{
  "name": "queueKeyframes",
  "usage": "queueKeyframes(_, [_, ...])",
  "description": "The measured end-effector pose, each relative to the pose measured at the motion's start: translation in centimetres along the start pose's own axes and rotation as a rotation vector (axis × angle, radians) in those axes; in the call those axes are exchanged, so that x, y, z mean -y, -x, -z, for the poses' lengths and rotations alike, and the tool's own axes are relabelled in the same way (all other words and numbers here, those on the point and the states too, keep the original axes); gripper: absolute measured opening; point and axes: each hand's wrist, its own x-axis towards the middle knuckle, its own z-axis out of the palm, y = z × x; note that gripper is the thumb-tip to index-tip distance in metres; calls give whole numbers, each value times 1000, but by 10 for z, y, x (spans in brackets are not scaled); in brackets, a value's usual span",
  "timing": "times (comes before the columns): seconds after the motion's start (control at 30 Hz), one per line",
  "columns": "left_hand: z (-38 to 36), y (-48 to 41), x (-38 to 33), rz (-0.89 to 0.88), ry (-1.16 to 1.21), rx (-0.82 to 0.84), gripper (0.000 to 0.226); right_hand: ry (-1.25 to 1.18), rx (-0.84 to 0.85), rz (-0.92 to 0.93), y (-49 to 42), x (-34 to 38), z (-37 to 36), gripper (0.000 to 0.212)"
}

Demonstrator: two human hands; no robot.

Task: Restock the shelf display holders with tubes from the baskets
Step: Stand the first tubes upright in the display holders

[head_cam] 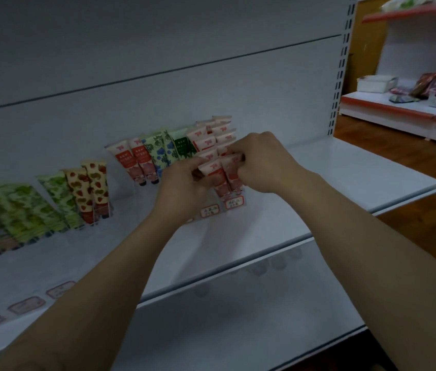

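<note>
Just right of the frame's middle, two front tubes [222, 172] stand side by side in a clear holder [238, 194] on the white shelf [345, 172]. Each has its long axis nearly upright. The flat crimped end is up and leans toward the upper left, and the lower end sits down in the holder, where the caps are hard to make out. The left hand [182, 188] pinches the top of the left tube. The right hand [259, 162] curls its fingers round the top of the right one, so both hands are close together, each clamped on a tube. Both tubes are pale pink above and red below, with a red mark near the crimp that is too blurred to read. Two red-bordered labels [222, 206] on the holder's front carry writing, also unreadable. Behind, more pink tubes [219, 132] rise in stepped rows, crimps up. To the left stand another pink pair [138, 163], blue-flowered tubes [162, 151], a dark green tube [183, 148], strawberry tubes [89, 186] and leaf-green tubes [24, 210], all leaning the same way. Blurred tags [26, 305] lie at lower left. At upper right is a red-edged shelf [388, 108] with packets [428, 84].
</note>
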Motion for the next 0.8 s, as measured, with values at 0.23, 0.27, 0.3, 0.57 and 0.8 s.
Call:
queueKeyframes(0.23, [-11,3,7,-85,-66,-97,13,-136,-74,-38,-5,-16,-11,34])
queueKeyframes(0.27, [-13,4,8,-103,-63,-103,13,-137,-92,-27,-4,-18,-14,35])
queueKeyframes(0.3, [-16,4,8,-116,-51,-110,13,-136,-106,-15,-2,-19,-17,37])
queueKeyframes(0.57, [-23,8,3,6,167,-208,22,-297,-103,-36,6,-17,-26,37])
queueKeyframes(0.8, [-19,8,13,40,168,-257,23,-306,-122,-50,6,-6,-25,28])
